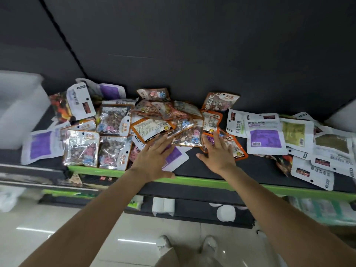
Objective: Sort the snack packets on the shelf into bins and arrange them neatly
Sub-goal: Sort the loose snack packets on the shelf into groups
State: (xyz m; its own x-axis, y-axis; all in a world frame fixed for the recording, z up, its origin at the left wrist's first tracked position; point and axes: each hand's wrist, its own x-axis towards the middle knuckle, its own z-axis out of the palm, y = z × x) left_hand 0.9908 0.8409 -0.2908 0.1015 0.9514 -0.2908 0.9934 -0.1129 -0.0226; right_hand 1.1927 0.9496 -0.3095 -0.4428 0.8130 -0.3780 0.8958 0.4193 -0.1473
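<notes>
- Centrally, a heap of snack packets (165, 120) lies scattered along the dark shelf (256, 168), whose front edge is green.
- Left hand (152, 158): fingers straight and spread, holding nothing, fingertips touching an orange-edged packet (152, 130) lying label-side up.
- Right hand (217, 153): fingers likewise straight and spread, gripping nothing, laid over orange packets near the pile's middle.
- White packets with purple panels (264, 134) lie to the right of the hands; others lie at the far left.
- Translucent bin (19, 108) stands at the shelf's left end, beside the packets.
- Below, a lower shelf and a pale tiled floor (77, 237) appear.
</notes>
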